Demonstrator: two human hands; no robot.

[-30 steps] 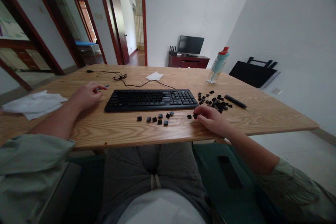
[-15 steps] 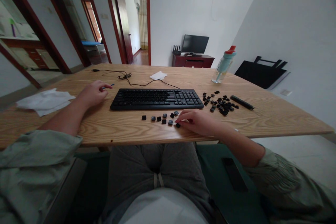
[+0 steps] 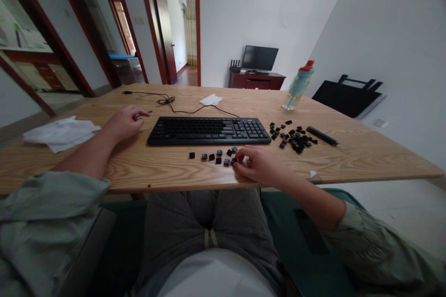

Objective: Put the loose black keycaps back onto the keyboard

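A black keyboard (image 3: 209,130) lies on the wooden table (image 3: 365,153). In front of it sits a short row of loose black keycaps (image 3: 212,156). My right hand (image 3: 258,165) rests at the right end of that row, fingers curled, fingertips touching the last keycap. My left hand (image 3: 122,123) lies left of the keyboard with fingers closed on a small blue tool (image 3: 146,112). A pile of several more keycaps (image 3: 292,133) lies right of the keyboard, with a long black key bar (image 3: 321,135) beside it.
White paper towels (image 3: 61,133) lie at the table's left, a crumpled tissue (image 3: 211,99) and the keyboard cable (image 3: 167,101) at the back. A water bottle (image 3: 298,86) stands at the back right. A phone (image 3: 310,232) lies on the green seat by my right leg.
My right hand has moved left from beside the keycap pile to the right end of the keycap row. The left hand has stayed put.
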